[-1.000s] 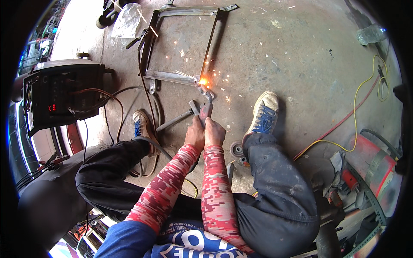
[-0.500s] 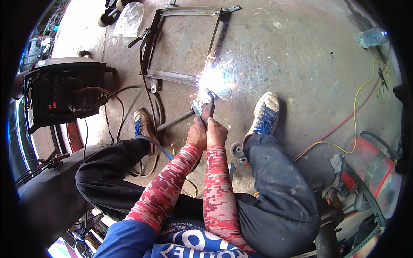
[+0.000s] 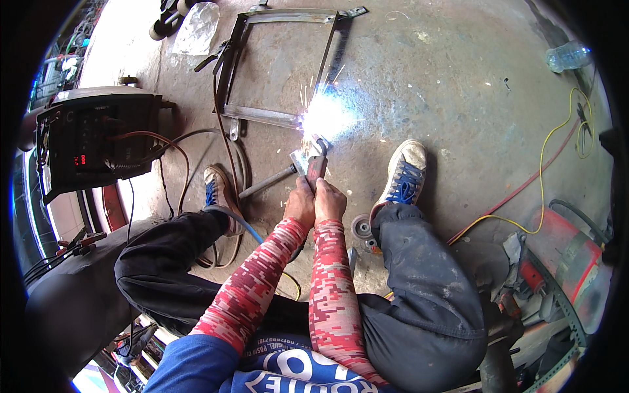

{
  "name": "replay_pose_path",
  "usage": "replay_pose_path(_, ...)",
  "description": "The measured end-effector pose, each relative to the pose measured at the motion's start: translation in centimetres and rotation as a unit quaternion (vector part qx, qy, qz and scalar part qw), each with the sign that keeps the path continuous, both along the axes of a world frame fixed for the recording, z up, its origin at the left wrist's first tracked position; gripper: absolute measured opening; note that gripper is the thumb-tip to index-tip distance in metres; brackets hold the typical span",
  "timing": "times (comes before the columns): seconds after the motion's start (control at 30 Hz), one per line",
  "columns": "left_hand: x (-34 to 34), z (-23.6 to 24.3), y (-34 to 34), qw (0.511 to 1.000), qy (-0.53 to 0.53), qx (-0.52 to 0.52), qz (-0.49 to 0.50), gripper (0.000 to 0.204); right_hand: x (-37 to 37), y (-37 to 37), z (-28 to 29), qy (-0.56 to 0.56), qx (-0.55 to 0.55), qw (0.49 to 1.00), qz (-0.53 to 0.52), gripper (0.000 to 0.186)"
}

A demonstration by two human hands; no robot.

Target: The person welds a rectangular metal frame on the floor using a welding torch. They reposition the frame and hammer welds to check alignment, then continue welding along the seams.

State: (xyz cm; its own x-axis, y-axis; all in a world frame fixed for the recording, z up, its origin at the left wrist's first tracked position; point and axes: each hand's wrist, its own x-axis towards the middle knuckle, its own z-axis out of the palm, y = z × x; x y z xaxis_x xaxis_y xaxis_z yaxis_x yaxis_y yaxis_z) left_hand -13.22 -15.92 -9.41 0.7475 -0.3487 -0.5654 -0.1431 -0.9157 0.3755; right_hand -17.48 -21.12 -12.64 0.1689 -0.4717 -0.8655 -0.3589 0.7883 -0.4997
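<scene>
My left hand [image 3: 299, 204] and my right hand [image 3: 329, 200] are closed together on the welding torch [image 3: 316, 167], its bent neck pointing away from me. At its tip a bright white-blue glare [image 3: 325, 116] with sparks hides the near right corner of the rectangular steel frame [image 3: 262, 114] lying on the concrete. Just left of the torch, a hammer [image 3: 267, 181] lies on the floor between my shoes. A dark clamp [image 3: 211, 60] with a cable is at the frame's left side.
The welder [image 3: 98, 144] stands left with looping cables. A grinder [image 3: 362, 229] lies beside my right foot. A plastic bottle [image 3: 567, 56], yellow and red cables [image 3: 540, 190] and a red container [image 3: 570, 249] are right. A clear bag [image 3: 195, 29] lies beyond.
The small orange spark at the frame's corner has become a large white-blue glare. Both hands and the torch shifted slightly right from one second ago, then stayed nearly still.
</scene>
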Motion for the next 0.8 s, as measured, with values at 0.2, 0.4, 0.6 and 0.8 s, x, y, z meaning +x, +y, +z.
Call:
replay_pose_path(0.2,-0.2,-0.5,0.3,1.000,-0.003,-0.011,0.003,0.058,0.1,-0.4,0.7,0.001,0.005,1.000,-0.015,0.029)
replay_pose_path(0.4,-0.2,0.5,0.2,1.000,0.025,0.001,-0.010,0.060,-0.2,-1.0,2.1,0.048,0.001,0.996,0.081,0.041)
replay_pose_path(0.6,-0.3,1.5,-0.3,0.999,0.035,0.024,-0.026,0.055,-0.3,-1.4,2.5,0.049,-0.018,0.993,0.106,0.041)
replay_pose_path(0.8,0.0,1.6,-0.5,0.999,0.036,0.021,-0.016,0.054,-0.1,-0.4,1.1,0.009,-0.015,0.999,0.040,0.040)
